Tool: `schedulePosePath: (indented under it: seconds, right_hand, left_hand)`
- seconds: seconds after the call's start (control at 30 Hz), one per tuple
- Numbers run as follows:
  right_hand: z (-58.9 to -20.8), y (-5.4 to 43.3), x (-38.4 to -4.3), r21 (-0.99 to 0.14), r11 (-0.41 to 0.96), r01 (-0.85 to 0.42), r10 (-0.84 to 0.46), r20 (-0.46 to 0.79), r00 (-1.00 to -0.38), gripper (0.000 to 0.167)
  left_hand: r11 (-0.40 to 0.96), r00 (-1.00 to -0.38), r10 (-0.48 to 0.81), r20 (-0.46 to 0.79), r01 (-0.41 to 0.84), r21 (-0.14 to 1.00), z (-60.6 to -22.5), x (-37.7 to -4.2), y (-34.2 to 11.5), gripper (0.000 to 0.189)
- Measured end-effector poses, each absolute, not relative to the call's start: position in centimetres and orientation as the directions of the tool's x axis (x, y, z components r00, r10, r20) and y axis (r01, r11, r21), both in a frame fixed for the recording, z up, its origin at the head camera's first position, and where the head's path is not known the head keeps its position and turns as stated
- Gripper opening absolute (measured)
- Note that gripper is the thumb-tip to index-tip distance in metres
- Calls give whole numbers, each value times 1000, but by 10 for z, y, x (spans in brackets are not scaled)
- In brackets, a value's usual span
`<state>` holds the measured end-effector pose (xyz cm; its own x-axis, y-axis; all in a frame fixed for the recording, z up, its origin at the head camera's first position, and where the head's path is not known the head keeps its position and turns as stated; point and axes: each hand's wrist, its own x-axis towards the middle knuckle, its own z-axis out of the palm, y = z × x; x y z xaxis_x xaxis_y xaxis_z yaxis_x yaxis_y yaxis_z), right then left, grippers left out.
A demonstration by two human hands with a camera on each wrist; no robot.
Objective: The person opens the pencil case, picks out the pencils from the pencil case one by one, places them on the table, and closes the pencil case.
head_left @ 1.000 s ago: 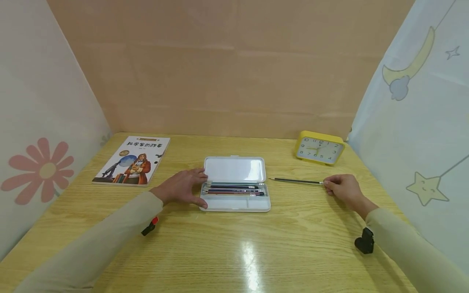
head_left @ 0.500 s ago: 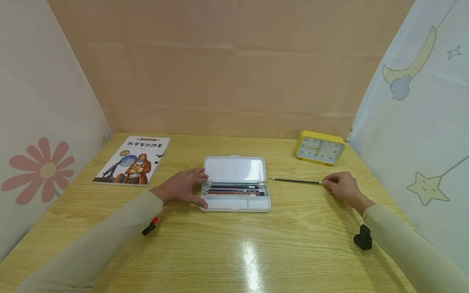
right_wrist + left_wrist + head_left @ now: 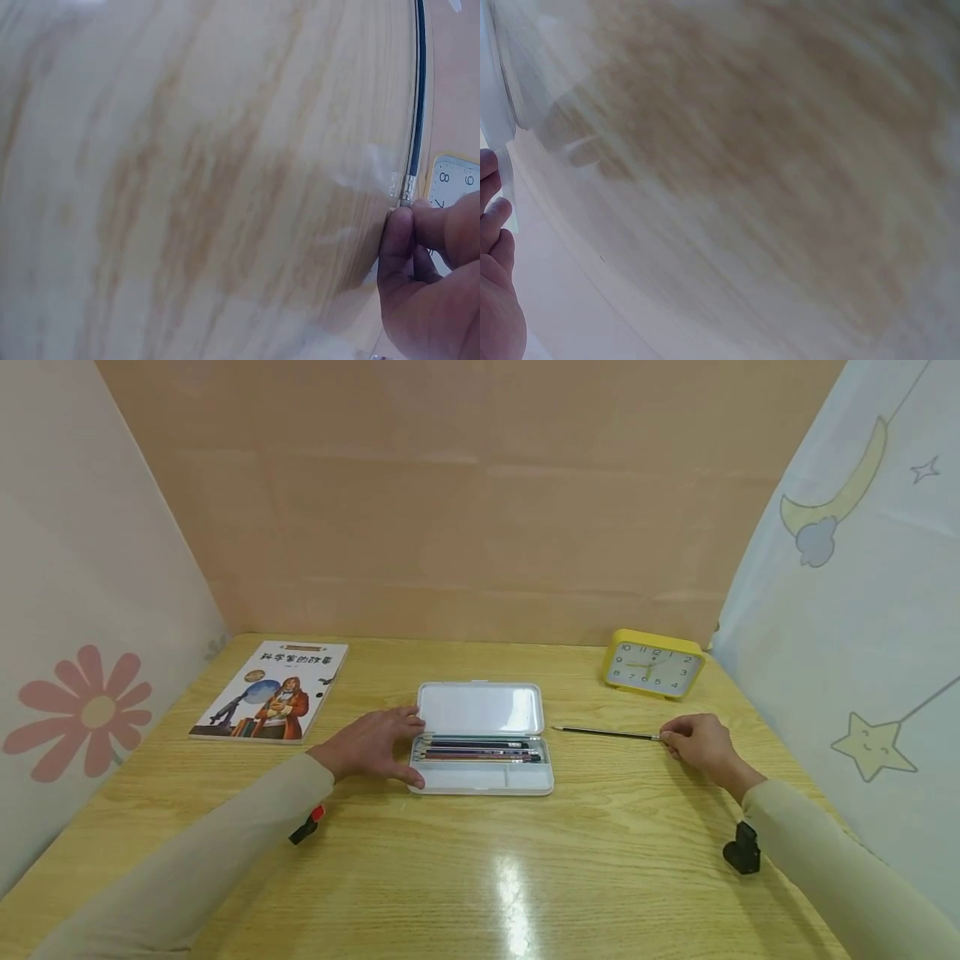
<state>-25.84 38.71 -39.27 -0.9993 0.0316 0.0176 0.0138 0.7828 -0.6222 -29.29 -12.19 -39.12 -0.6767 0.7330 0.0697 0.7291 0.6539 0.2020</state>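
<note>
A white pencil case [image 3: 462, 778] lies with its lid [image 3: 480, 708] raised back, in the middle of the table. Several pencils [image 3: 480, 752] fill its rear compartment; the front compartments show bare white. My left hand [image 3: 373, 743] holds the case's left end, thumb at the near corner and fingers by the hinge. To the right of the case, a dark pencil [image 3: 606, 732] points its tip toward it. Thumb and forefinger of my right hand [image 3: 701, 745] pinch this pencil at its eraser end. The right wrist view shows the silver ferrule [image 3: 409, 186] just beyond the fingertips.
A yellow alarm clock [image 3: 652, 664] stands behind the right hand. At the back left lies a book [image 3: 273, 692] with an illustrated cover. Printed cloth walls border both sides of the wooden table [image 3: 450, 877], and a brown backdrop [image 3: 480, 527] closes the rear.
My right hand has shifted slightly left, closer over the pencil's eraser end. The left hand and the pencil case have stayed in place.
</note>
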Motion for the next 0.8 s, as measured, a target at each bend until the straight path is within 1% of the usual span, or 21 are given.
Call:
schedulePosePath:
  seconds: [0.2, 0.37, 0.43, 0.57, 0.8]
  right_hand:
    - [-390, 382, -256, -636, 771, 13, 58, 50, -997, 24]
    - [-384, 364, -255, -704, 709, -41, 61, 119, -991, 26]
    - [-382, 353, -255, -741, 669, -66, 48, 132, -990, 26]
    - [-380, 331, -254, -780, 619, -93, 21, 135, -991, 24]
    - [-386, 296, -252, -814, 563, -146, -55, 140, -989, 17]
  left_hand:
    - [648, -672, 737, 73, 734, 206, -390, -291, -121, 93]
    - [661, -684, 726, 62, 720, 211, -389, -291, -121, 94]
    - [662, -687, 724, 65, 718, 215, -389, -291, -121, 94]
    - [656, -682, 728, 75, 724, 213, -391, -292, -122, 95]
    - [646, -672, 736, 85, 734, 210, -392, -294, -123, 95]
